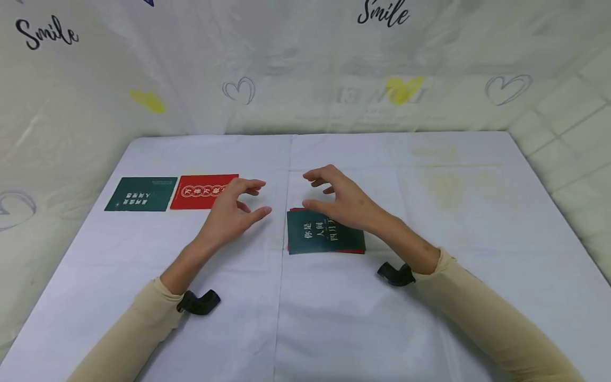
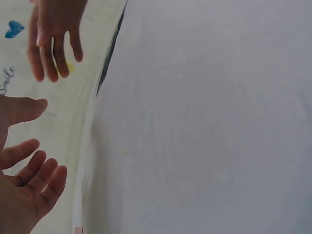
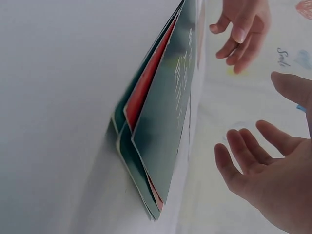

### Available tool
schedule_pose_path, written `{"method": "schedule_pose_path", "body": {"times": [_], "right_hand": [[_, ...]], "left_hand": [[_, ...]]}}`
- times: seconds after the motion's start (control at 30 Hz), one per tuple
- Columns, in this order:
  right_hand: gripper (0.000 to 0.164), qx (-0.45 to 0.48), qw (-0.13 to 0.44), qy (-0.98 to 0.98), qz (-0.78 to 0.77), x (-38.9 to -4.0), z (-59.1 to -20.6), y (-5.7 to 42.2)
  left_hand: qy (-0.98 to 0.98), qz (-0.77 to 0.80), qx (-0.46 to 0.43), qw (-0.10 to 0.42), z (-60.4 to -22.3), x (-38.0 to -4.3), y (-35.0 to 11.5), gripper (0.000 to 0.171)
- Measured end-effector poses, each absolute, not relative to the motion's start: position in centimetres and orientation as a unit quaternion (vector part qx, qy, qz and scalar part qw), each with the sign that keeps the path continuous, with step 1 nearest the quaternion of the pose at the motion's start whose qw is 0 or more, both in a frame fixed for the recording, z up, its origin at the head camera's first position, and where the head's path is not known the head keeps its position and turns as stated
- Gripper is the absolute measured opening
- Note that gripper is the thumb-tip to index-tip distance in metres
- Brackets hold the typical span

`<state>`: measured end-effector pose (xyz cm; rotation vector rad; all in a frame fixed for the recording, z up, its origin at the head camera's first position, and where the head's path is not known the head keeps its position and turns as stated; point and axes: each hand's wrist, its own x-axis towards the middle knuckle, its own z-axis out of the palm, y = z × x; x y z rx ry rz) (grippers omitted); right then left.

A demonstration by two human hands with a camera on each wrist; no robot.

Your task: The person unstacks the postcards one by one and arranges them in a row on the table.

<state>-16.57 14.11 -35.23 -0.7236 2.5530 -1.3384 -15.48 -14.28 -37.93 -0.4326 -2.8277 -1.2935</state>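
Observation:
A small stack of green and red cards [image 1: 310, 239] lies right of the table's middle, a green one with white characters on top. My right hand [image 1: 343, 199] hovers over the stack's far edge, fingers relaxed and holding nothing. In the right wrist view the stack [image 3: 161, 131] shows green and red layers slightly fanned. My left hand [image 1: 229, 215] is above the table, thumb and fingers apart and nothing between them. Beyond it lies a red card [image 1: 198, 192] with a ringed white pattern, partly covered by that hand. Left of this one is a green card [image 1: 140, 194] with white characters.
The table wears a white cloth [image 1: 358, 329] with creases and faint yellowish stains at the back right. Behind it hangs a pale sheet [image 1: 305, 63] printed with hearts and "Smile". Black curved wrist mounts [image 1: 199, 302] stick out from both sleeves, low over the cloth.

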Motion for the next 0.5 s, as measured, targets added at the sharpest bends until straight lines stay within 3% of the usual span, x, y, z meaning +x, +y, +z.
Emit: {"method": "schedule_pose_path", "body": {"times": [0.5], "right_hand": [[0.053,-0.242,0.122,0.889,-0.369,-15.4,-35.4,16.4]], "left_hand": [[-0.901,-0.382,-0.187,-0.085,-38.2,-15.2,-12.3,0.067]]}}
